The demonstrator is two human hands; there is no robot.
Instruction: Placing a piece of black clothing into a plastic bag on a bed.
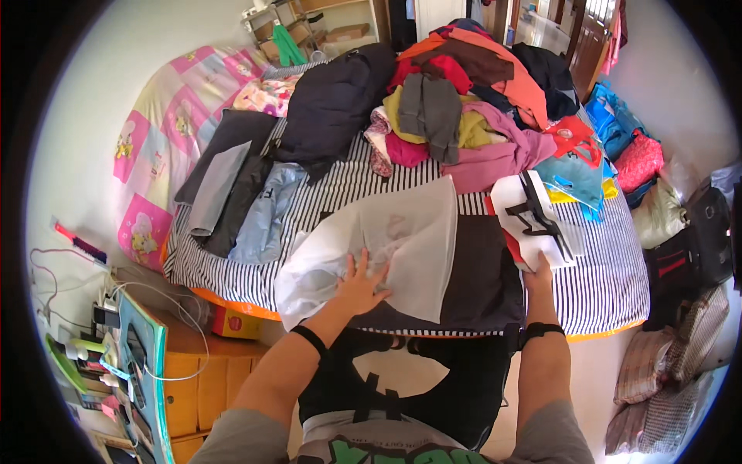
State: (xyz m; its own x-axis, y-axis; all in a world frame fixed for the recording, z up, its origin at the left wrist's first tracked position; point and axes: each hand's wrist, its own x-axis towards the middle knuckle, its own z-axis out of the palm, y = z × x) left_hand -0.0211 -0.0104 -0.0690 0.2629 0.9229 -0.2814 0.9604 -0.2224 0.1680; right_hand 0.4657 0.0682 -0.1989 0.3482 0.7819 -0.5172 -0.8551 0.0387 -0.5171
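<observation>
My left hand (360,284) lies flat with fingers spread on a white translucent plastic bag (410,232). The bag is laid over a dark folded cloth (485,267) at the near edge of the bed. At the right, my right hand (539,272) grips the near edge of a flat white bag (519,195) with black handles and a red side. Part of its fingers is hidden beneath that bag. Several folded shopping bags in red, blue and yellow (576,176) lie just beyond it.
A striped bed (599,286) carries a heap of clothes (464,100), a black padded jacket (340,104) and grey and pale blue bags (267,213). Left stands a wooden cabinet (216,379) beside a cluttered desk. Stuffed bags (653,359) line the right wall.
</observation>
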